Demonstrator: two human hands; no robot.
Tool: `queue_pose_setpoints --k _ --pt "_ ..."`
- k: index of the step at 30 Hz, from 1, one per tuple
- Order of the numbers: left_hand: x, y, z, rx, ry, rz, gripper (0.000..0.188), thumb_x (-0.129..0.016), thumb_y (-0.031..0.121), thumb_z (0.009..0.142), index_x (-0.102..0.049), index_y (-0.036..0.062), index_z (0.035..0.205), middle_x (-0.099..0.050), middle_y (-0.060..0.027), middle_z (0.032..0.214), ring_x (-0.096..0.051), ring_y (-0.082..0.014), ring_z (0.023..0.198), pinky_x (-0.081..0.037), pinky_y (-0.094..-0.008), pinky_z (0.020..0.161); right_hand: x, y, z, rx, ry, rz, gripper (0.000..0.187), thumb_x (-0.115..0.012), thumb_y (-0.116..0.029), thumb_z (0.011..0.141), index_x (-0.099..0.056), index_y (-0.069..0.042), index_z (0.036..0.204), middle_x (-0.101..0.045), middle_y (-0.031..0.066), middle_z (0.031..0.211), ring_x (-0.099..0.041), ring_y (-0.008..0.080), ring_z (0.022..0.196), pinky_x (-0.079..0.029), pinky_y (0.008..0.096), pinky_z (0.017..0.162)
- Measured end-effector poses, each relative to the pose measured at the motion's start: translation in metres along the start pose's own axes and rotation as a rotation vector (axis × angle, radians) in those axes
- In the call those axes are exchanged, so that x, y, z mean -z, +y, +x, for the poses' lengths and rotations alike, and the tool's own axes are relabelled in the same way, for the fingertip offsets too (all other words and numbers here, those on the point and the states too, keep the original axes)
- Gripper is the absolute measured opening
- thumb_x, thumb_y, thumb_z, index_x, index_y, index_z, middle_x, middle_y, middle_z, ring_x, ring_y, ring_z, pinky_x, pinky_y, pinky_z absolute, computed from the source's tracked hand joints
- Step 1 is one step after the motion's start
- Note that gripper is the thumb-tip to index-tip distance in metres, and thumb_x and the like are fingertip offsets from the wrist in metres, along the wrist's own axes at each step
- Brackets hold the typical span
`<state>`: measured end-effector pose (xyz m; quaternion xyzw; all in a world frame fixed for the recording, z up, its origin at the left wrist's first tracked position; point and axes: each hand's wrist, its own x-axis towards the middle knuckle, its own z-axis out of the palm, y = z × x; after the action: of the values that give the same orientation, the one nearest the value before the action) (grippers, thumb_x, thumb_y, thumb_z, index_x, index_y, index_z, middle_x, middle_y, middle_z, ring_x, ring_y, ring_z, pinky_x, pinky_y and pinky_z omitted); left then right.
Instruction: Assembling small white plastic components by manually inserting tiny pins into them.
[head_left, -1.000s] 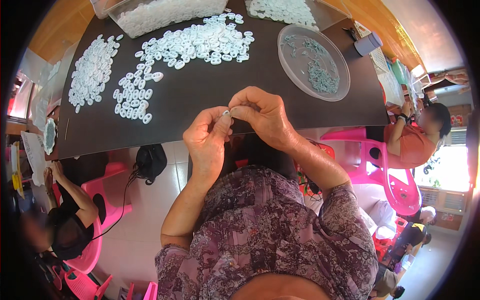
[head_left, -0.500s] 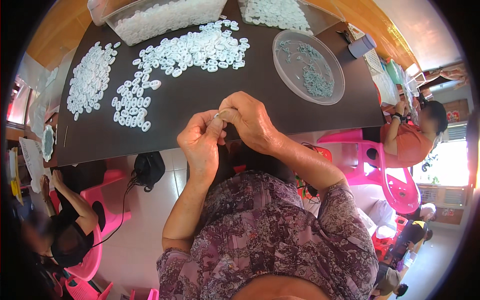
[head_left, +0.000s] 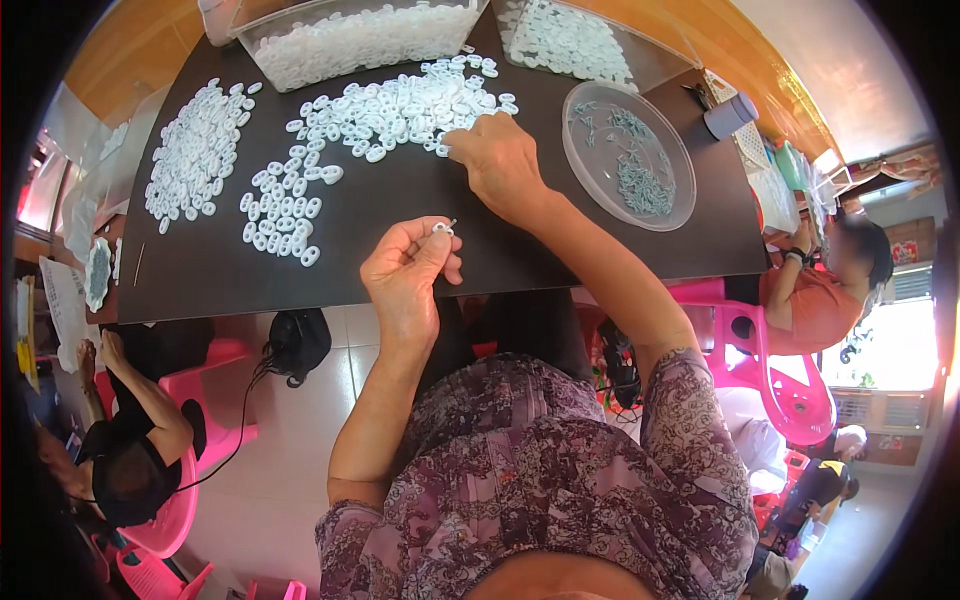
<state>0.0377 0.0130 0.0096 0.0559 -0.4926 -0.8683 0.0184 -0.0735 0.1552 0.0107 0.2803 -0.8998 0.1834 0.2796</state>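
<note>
My left hand (head_left: 408, 268) is held just past the table's near edge, thumb and fingers pinching a small white two-hole plastic piece (head_left: 441, 229). A thin pin-like bit sticks up beside it. My right hand (head_left: 497, 168) reaches over the table, its bent fingers at the near right edge of a loose heap of the same white pieces (head_left: 400, 108). Whatever is between those fingertips is hidden. Right of this hand lies a round clear tray (head_left: 681, 208) with small grey-green screw-like parts (head_left: 642, 188) in it.
Two more groups of white pieces lie on the dark table (head_left: 370, 190): a heap (head_left: 198, 150) and a looser cluster (head_left: 283, 215). Clear bins (head_left: 270, 80) of pieces stand at the back, beside a grey-lidded cup (head_left: 728, 117). People sit on pink chairs at both sides.
My right hand has left my left hand and moved forward to the heap of white pieces. The left hand stays nearly in place, and the piece in its pinch now shows.
</note>
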Motion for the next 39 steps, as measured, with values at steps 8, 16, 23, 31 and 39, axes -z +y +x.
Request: queue_pose_setpoints --k 8,16,23,31,39 --pt "0.004 0.000 -0.001 -0.007 -0.009 -0.012 0.012 -0.058 0.002 0.086 -0.060 -0.0066 0.094 -0.062 -0.0111 0.077 -0.054 -0.0126 0.056 -0.044 -0.0234 0.051 0.006 -0.012 -0.012 0.094 -0.053 -0.026 0.010 -0.063 -0.002 0.068 -0.060 -0.009 0.075 -0.051 0.0078 0.071 -0.051 0.0255 0.072 -0.041 0.0364 0.059" --pt "0.003 0.000 -0.001 -0.018 0.001 0.005 0.012 -0.058 0.002 0.086 -0.060 -0.0069 0.093 -0.062 -0.0114 0.077 -0.054 -0.0128 0.055 -0.045 -0.0236 0.051 0.013 -0.014 -0.012 -0.062 -0.183 0.090 0.011 -0.065 -0.007 0.069 -0.060 -0.008 0.078 -0.054 0.0090 0.076 -0.052 0.0295 0.079 -0.042 0.0392 0.068" --pt "0.003 -0.001 -0.001 -0.015 0.005 -0.002 0.011 -0.059 0.002 0.085 -0.060 -0.0067 0.092 -0.062 -0.0120 0.077 -0.054 -0.0131 0.054 -0.045 -0.0240 0.050 0.027 -0.014 -0.021 -0.064 -0.187 0.197 0.012 -0.064 -0.006 0.072 -0.061 -0.006 0.084 -0.056 0.0071 0.069 -0.055 0.0233 0.071 -0.043 0.0346 0.064" --pt "0.001 0.003 -0.002 0.023 0.020 -0.039 0.009 -0.059 0.000 0.084 -0.060 -0.0070 0.090 -0.062 -0.0115 0.075 -0.054 -0.0126 0.053 -0.044 -0.0225 0.048 0.048 -0.023 -0.043 -0.584 -0.235 0.976 0.017 -0.064 -0.006 0.080 -0.064 -0.001 0.096 -0.060 -0.0032 0.076 -0.050 0.0031 0.067 -0.041 0.0209 0.059" --pt "-0.005 0.004 -0.007 0.042 -0.008 -0.024 0.011 -0.060 0.003 0.084 -0.060 -0.0062 0.091 -0.062 -0.0115 0.075 -0.054 -0.0135 0.052 -0.044 -0.0240 0.047 0.058 -0.032 -0.048 -0.638 -0.278 1.123 0.014 -0.062 -0.008 0.083 -0.066 -0.001 0.094 -0.063 0.0003 0.078 -0.053 0.0036 0.069 -0.042 0.0183 0.059"
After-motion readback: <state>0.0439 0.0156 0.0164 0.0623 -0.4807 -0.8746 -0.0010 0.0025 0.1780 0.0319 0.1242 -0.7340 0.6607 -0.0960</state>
